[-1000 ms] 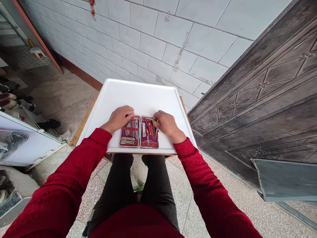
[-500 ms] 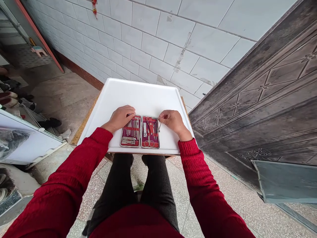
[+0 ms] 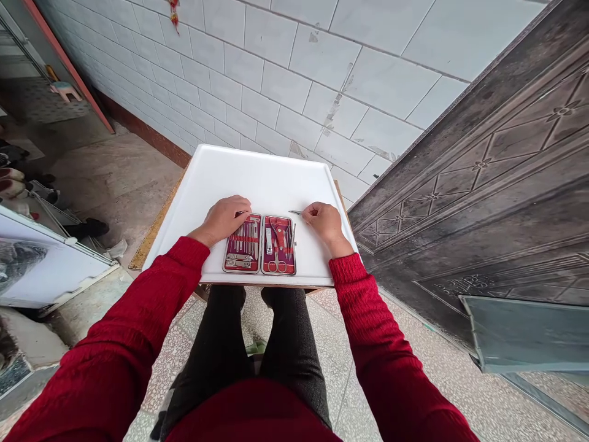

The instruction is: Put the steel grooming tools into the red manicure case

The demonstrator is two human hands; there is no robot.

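An open manicure case (image 3: 262, 245) with a dark red lining lies near the front edge of the white tray-like tabletop (image 3: 257, 178). Its left half holds several slim metal tools (image 3: 246, 239) under a red strap and nail clippers (image 3: 239, 261). In the right half are another nail clipper (image 3: 269, 240), small scissors (image 3: 277, 261) and red-handled nippers (image 3: 280, 233). My left hand (image 3: 225, 218) grips the case's upper left edge, fingers bent. Pinched in my right hand (image 3: 324, 221) is a slim metal tool (image 3: 295, 212), pointing left above the tabletop; its exact kind is unclear.
A tiled wall (image 3: 276, 73) rises behind the table. To the right stands a dark patterned metal door (image 3: 460, 184). Household items and a white panel (image 3: 50, 264) are on the left. My legs (image 3: 221, 344) are below the table's front edge.
My right hand has moved slightly away from the case's right edge, taking the slim metal tool out and turning it to point left. My left hand stays where it was.
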